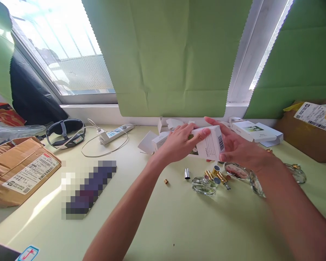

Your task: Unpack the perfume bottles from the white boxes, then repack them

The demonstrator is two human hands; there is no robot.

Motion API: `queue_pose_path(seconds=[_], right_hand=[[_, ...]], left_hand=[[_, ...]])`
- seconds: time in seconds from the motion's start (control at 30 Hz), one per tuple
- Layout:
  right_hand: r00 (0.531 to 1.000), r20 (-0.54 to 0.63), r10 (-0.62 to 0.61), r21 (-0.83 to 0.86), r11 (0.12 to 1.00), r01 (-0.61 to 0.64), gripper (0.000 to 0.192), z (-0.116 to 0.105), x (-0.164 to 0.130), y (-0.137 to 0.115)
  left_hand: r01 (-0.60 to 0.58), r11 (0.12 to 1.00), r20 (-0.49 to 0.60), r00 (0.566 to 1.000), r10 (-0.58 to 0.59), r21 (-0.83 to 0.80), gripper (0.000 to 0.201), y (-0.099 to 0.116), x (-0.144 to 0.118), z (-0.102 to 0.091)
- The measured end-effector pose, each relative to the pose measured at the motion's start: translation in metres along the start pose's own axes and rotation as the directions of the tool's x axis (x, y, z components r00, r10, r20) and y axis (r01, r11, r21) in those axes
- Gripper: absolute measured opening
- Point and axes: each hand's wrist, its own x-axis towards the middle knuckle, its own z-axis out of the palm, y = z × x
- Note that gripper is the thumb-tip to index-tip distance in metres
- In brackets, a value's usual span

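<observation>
Left hand (179, 143) and right hand (239, 148) both clamped on a small white box (210, 145), held between them above the desk (163, 224), barcode face toward the right palm. Directly below: glass bottles (205, 185), gold caps (220, 177), a silver cap (187, 173). More white boxes (254, 132) behind by the window sill. Power strip (116, 133) and cardboard parcel (19, 170) well off to the left.
</observation>
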Motion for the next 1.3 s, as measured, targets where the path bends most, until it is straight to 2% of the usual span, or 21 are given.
queue_pose_path(seconds=[0.13,0.2,0.4,0.47,0.57,0.67,0.73,0.83,0.87,0.93,1.03,1.13,1.23,1.3], right_hand=[[0.999,-0.018,0.037,-0.103,0.994,-0.039,0.073,-0.001,-0.002,-0.003],[0.999,-0.039,0.030,-0.130,0.991,-0.035,0.067,0.001,-0.002,-0.005],[0.996,-0.093,-0.017,-0.270,0.963,-0.009,0.068,0.006,0.000,-0.012],[0.992,-0.129,0.008,-0.371,0.927,-0.055,0.075,0.006,-0.001,-0.014],[0.976,-0.205,0.066,-0.543,0.823,-0.170,0.084,0.006,-0.002,-0.017],[0.958,-0.280,0.068,-0.583,0.781,-0.226,0.078,0.004,-0.001,-0.016],[0.948,-0.308,0.076,-0.523,0.819,-0.236,0.071,0.001,0.000,-0.013],[0.944,-0.319,0.087,-0.418,0.881,-0.223,0.066,-0.006,0.000,-0.008],[0.944,-0.322,0.078,-0.392,0.896,-0.208,0.065,-0.008,0.000,-0.007],[0.942,-0.331,0.048,-0.349,0.922,-0.169,0.062,-0.011,0.000,-0.006],[0.945,-0.326,0.038,-0.315,0.938,-0.147,0.059,-0.011,0.000,-0.006],[0.943,-0.317,0.105,-0.355,0.909,-0.220,0.058,-0.010,0.002,-0.006],[0.929,-0.343,0.137,-0.498,0.812,-0.303,0.050,-0.011,0.006,0.002],[0.931,-0.348,0.111,-0.585,0.750,-0.309,0.044,-0.011,0.011,0.010]], left_hand=[[-0.026,0.999,0.015,1.000,0.026,0.019,0.052,-0.001,0.000,-0.002],[-0.038,0.999,0.008,0.999,0.038,0.003,0.053,-0.001,0.001,-0.002],[-0.106,0.994,-0.031,0.994,0.107,0.037,0.049,0.000,0.001,-0.003],[-0.145,0.985,-0.038,0.988,0.149,0.096,0.046,0.001,0.000,-0.004],[-0.184,0.968,-0.039,0.980,0.193,0.173,0.045,-0.001,-0.002,-0.003],[-0.195,0.970,-0.064,0.976,0.206,0.148,0.042,-0.010,0.000,-0.004],[-0.146,0.984,-0.131,0.979,0.159,0.103,0.045,-0.022,0.004,-0.006],[0.036,0.999,-0.236,0.971,-0.037,-0.012,0.051,-0.044,0.010,-0.011],[0.091,0.993,-0.220,0.970,-0.104,-0.071,0.052,-0.051,0.010,-0.013],[0.148,0.972,-0.116,0.978,-0.171,-0.184,0.047,-0.059,0.011,-0.017],[0.150,0.946,0.000,0.988,-0.156,-0.289,0.032,-0.062,0.009,-0.019],[0.130,0.942,-0.014,0.990,-0.142,-0.308,0.028,-0.059,0.009,-0.019],[0.092,0.956,-0.045,0.993,-0.109,-0.278,0.028,-0.055,0.009,-0.019],[0.061,0.966,-0.071,0.994,-0.081,-0.252,0.029,-0.053,0.010,-0.019]])
